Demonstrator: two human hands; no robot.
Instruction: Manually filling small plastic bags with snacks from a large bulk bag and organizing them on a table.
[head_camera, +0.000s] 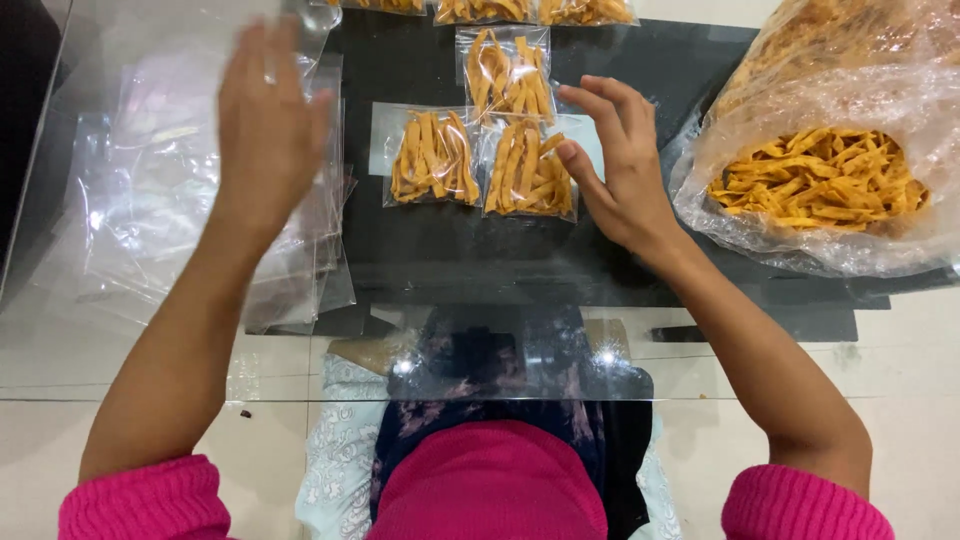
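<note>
Your right hand (625, 165), fingers spread, sets a filled snack bag (528, 170) near the table's (450, 250) far edge. Your left hand (268, 130), fingers together, rests on empty bags (150, 200); pinch only one.

Home snack-packing spot: glass table (120, 370), bagged fried strips (820, 180).

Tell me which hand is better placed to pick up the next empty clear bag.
Left. The left hand is right over the stack of empty clear bags; the right hand rests against a filled snack packet, farther off.
</note>
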